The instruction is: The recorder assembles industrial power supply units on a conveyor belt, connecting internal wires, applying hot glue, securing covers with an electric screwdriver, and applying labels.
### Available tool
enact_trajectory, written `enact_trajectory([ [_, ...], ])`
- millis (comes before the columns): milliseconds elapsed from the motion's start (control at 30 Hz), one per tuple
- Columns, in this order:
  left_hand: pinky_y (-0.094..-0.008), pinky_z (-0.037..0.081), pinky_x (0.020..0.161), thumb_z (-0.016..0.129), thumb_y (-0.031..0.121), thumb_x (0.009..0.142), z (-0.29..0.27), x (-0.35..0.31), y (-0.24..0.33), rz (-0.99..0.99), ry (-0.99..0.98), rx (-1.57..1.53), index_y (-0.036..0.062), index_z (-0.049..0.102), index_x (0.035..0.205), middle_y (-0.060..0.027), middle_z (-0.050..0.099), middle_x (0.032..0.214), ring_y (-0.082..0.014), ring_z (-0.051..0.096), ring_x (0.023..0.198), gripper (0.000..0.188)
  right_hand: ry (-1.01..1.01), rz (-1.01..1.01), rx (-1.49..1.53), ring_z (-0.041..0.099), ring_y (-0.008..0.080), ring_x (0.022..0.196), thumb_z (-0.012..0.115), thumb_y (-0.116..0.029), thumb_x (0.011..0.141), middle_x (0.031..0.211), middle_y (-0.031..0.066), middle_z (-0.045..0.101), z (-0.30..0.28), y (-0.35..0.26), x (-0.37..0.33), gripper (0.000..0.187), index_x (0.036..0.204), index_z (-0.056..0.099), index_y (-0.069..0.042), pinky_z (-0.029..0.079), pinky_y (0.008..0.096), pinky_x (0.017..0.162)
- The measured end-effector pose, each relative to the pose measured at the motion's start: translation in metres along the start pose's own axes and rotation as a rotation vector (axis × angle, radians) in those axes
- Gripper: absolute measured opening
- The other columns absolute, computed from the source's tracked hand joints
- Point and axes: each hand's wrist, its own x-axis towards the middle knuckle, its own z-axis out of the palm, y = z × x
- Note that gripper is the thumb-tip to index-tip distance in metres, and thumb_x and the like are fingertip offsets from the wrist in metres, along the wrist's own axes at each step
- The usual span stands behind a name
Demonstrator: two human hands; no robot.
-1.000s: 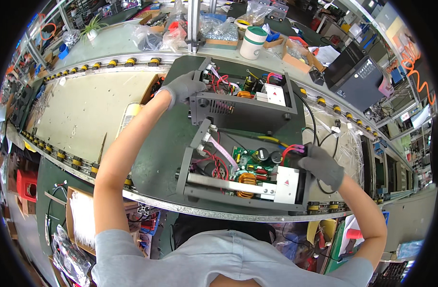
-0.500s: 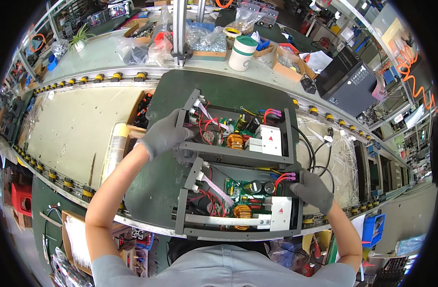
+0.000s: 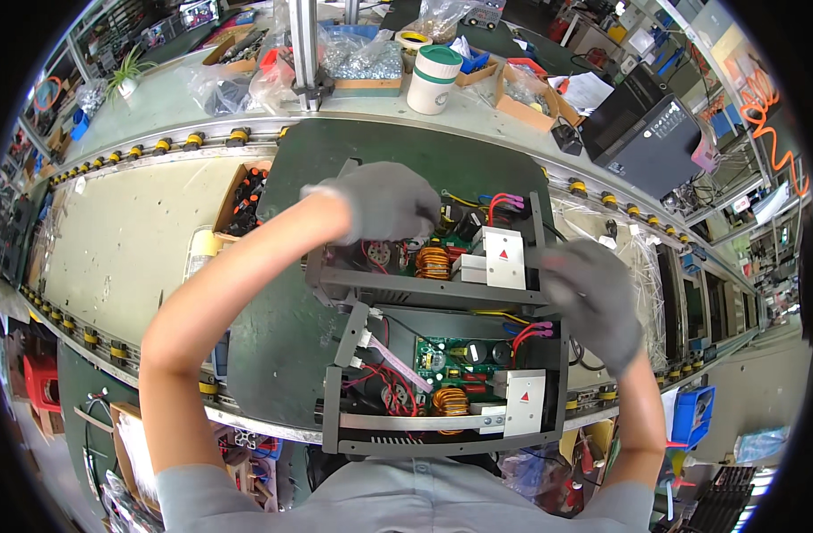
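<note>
My gloved left hand [image 3: 384, 202] rests on the far open chassis [image 3: 424, 258], fingers curled down over its far-left wiring; whether they pinch anything I cannot tell. My gloved right hand [image 3: 593, 298] sits at the right edge of the same unit, fingers bent against its side wall, just right of a white block [image 3: 502, 258] with a red mark. That chassis stands on a dark green pallet [image 3: 273, 355] on the worktop's roller conveyor, with a copper coil [image 3: 435, 263] showing between my hands. A second open chassis [image 3: 446, 391], nearer to me, lies just beside it, untouched, its green circuit board [image 3: 451, 355] exposed. Far across the worktop stands a white canister [image 3: 433, 78] with a green lid.
</note>
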Motion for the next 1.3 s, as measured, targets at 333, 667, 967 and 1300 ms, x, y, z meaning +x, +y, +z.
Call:
enact_trajectory([
  [333,-0.0385,0.052,0.082,0.07,0.031,0.074,0.011,0.023,-0.002,-0.199,-0.439,0.112,0.0174,0.073,0.106,-0.0106,0.072,0.096,-0.0292,0.067,0.091,0.035,-0.446,-0.536,-0.227,0.056,0.0189,0.109,0.059,-0.012,0.083,0.106,-0.0054,0.065,0.087,0.048,0.095,0.031,0.11,0.067,-0.025,0.044,0.0339,0.09],
  [667,-0.0397,0.052,0.076,0.063,0.029,0.08,0.016,0.039,-0.007,-0.277,-0.084,0.08,0.0104,0.072,0.102,-0.0164,0.069,0.092,-0.0295,0.067,0.083,0.03,-0.396,-0.617,-0.165,0.056,0.0168,0.106,0.055,-0.006,0.081,0.104,-0.0073,0.065,0.086,0.072,0.083,0.034,0.108,0.067,-0.023,0.042,0.0336,0.088],
  [967,-0.0347,0.047,0.086,0.055,0.026,0.088,-0.009,0.048,-0.021,-0.158,-0.696,-0.002,0.0083,0.067,0.115,-0.0125,0.069,0.103,-0.0246,0.063,0.096,0.034,-0.695,-0.728,-0.636,0.055,0.0132,0.107,0.058,-0.019,0.087,0.101,-0.0062,0.062,0.083,0.041,0.098,0.027,0.112,0.067,-0.024,0.042,0.0311,0.089],
  [1300,-0.0342,0.048,0.087,0.053,0.028,0.089,-0.01,0.049,-0.013,-0.26,-0.731,0.062,0.0146,0.062,0.128,-0.0064,0.067,0.112,-0.0204,0.062,0.096,0.043,-0.784,-0.097,-0.143,0.068,0.0286,0.086,0.064,-0.029,0.085,0.091,0.0087,0.071,0.072,0.031,0.123,0.031,0.115,0.07,-0.022,0.053,0.0397,0.076],
])
